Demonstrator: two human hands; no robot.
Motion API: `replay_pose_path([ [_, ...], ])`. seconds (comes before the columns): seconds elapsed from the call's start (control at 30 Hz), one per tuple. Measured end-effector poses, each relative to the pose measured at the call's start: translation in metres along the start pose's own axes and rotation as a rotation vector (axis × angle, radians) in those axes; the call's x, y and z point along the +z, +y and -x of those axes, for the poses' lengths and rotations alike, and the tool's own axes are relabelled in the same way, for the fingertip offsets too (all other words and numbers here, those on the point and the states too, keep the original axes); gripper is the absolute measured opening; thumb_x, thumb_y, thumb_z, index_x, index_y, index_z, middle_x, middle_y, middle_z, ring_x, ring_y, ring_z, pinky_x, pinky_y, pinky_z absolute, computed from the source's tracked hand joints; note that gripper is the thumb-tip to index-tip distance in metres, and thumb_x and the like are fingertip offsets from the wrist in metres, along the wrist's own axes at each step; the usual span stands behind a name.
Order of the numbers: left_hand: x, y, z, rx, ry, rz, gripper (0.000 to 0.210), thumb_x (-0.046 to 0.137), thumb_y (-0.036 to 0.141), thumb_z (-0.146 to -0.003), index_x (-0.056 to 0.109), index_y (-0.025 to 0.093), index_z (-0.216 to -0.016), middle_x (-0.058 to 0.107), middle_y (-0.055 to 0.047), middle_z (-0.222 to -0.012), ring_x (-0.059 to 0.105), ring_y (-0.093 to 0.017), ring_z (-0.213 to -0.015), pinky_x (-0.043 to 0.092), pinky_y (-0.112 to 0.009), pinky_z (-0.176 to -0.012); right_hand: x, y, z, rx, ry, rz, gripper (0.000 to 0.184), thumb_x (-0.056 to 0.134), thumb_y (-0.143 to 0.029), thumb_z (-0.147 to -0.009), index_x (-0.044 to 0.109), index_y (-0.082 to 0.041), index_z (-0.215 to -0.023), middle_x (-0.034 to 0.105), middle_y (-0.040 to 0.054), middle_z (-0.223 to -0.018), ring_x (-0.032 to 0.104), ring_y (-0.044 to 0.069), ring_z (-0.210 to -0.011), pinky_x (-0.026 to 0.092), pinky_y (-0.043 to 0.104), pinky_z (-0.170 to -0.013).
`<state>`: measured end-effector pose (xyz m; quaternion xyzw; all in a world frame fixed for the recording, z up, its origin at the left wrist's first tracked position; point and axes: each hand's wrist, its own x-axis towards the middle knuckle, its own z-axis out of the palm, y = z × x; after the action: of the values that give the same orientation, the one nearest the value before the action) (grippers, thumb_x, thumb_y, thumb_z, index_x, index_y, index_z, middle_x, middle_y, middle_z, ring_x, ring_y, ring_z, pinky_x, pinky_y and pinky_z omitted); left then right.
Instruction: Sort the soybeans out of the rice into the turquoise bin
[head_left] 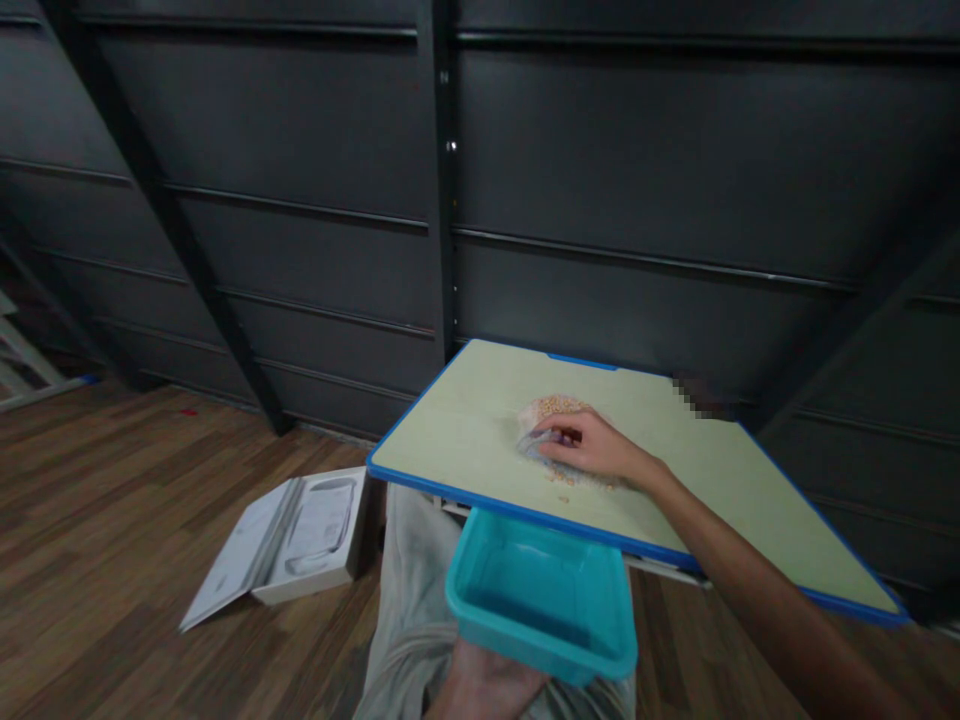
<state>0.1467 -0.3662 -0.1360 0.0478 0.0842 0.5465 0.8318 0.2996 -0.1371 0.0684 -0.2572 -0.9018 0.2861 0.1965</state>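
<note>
My left hand (pixel 491 688) supports a teal plastic tub (pixel 544 650) from below, tilted just in front of the table's near edge. Its inside looks bare, and my fingers are mostly hidden beneath it. On the cream tabletop, my right hand (pixel 589 445) has its fingers curled down over a crumpled greyish cloth (pixel 534 446); blur leaves its exact material unclear. Behind the fingers lies a small heap of tan, bean-like grains (pixel 559 404). A few loose grains (pixel 562 480) are scattered nearer to me.
The small table (pixel 427 430) has a blue rim and stands against a dark panelled wall (pixel 660 150). On the wooden floor (pixel 90 520) to the left, an open white box (pixel 319 535) holds papers. My legs are under the tub. A white frame (pixel 30 370) stands far left.
</note>
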Motion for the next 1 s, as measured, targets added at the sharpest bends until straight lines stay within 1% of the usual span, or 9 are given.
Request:
replay_pose_path([
  [0.13,0.004,0.001,0.002,0.018,0.009,-0.02,0.046,0.088,0.034,-0.107,0.087,0.029,-0.153,0.097,-0.01,-0.133,0.088,-0.038,-0.131,0.055,-0.061,-0.134,-0.001,-0.005,0.0,0.006,-0.022,0.001,0.029,0.082,-0.036,-0.107,0.096,-0.018,-0.124,0.083,0.0063,-0.094,0.066,0.02,-0.078,0.05,0.032,-0.076],
  [0.23,0.011,0.002,0.003,0.021,-0.014,-0.02,0.041,0.088,0.035,-0.107,0.09,0.03,-0.148,0.097,-0.009,-0.134,0.089,-0.037,-0.126,0.056,-0.059,-0.133,-0.001,-0.008,0.001,0.028,-0.031,0.007,0.029,0.084,-0.035,-0.105,0.097,-0.017,-0.125,0.083,0.0058,-0.092,0.066,0.02,-0.078,0.05,0.032,-0.076],
  [0.3,0.011,0.002,0.002,0.013,-0.038,-0.017,0.042,0.088,0.035,-0.106,0.09,0.031,-0.148,0.097,-0.008,-0.134,0.089,-0.037,-0.128,0.055,-0.058,-0.133,-0.001,-0.01,0.002,0.045,-0.037,0.005,0.032,0.085,-0.036,-0.104,0.097,-0.017,-0.127,0.082,0.0054,-0.091,0.065,0.02,-0.078,0.05,0.032,-0.076],
  [0.47,-0.005,0.0,-0.002,0.029,-0.071,-0.015,0.053,0.088,0.035,-0.106,0.084,0.034,-0.159,0.097,-0.008,-0.134,0.088,-0.039,-0.135,0.054,-0.057,-0.135,0.0,-0.011,0.003,0.064,-0.062,-0.03,0.035,0.086,-0.038,-0.104,0.097,-0.017,-0.13,0.079,0.0038,-0.087,0.063,0.019,-0.075,0.048,0.031,-0.073],
  [0.57,-0.015,0.0,-0.004,0.012,-0.087,0.009,0.061,0.086,0.035,-0.109,0.076,0.033,-0.169,0.095,-0.01,-0.141,0.085,-0.039,-0.142,0.052,-0.058,-0.136,0.001,-0.009,0.003,0.073,-0.079,-0.072,0.036,0.089,-0.041,-0.101,0.097,-0.017,-0.127,0.078,0.003,-0.084,0.061,0.018,-0.074,0.046,0.03,-0.071],
  [0.67,-0.019,-0.001,-0.003,0.008,-0.063,0.034,0.063,0.085,0.033,-0.11,0.073,0.03,-0.172,0.095,-0.012,-0.142,0.086,-0.038,-0.139,0.051,-0.059,-0.136,0.002,-0.009,0.003,0.089,-0.088,-0.111,0.037,0.092,-0.043,-0.098,0.097,-0.017,-0.124,0.077,0.0027,-0.083,0.061,0.018,-0.073,0.046,0.03,-0.069],
  [0.77,-0.016,-0.001,-0.001,0.017,-0.027,0.035,0.058,0.084,0.032,-0.111,0.076,0.028,-0.168,0.097,-0.011,-0.135,0.09,-0.036,-0.126,0.053,-0.058,-0.134,0.003,-0.009,0.003,0.095,-0.095,-0.147,0.038,0.095,-0.045,-0.096,0.098,-0.017,-0.123,0.077,0.0024,-0.083,0.059,0.018,-0.072,0.045,0.03,-0.069],
  [0.83,-0.011,0.0,0.0,0.016,-0.019,0.033,0.056,0.083,0.031,-0.111,0.077,0.028,-0.167,0.097,-0.011,-0.134,0.09,-0.035,-0.123,0.053,-0.058,-0.134,0.004,-0.009,0.003,0.107,-0.107,-0.179,0.039,0.097,-0.047,-0.094,0.098,-0.018,-0.121,0.076,0.0021,-0.082,0.059,0.018,-0.071,0.045,0.03,-0.068],
  [1.0,0.003,0.001,-0.002,0.019,-0.034,0.019,0.059,0.08,0.031,-0.112,0.074,0.032,-0.17,0.096,-0.01,-0.14,0.087,-0.037,-0.135,0.051,-0.06,-0.136,0.006,-0.008,0.002,0.136,-0.156,-0.232,0.043,0.101,-0.05,-0.089,0.099,-0.019,-0.118,0.075,0.0016,-0.079,0.057,0.017,-0.07,0.045,0.03,-0.066],
])
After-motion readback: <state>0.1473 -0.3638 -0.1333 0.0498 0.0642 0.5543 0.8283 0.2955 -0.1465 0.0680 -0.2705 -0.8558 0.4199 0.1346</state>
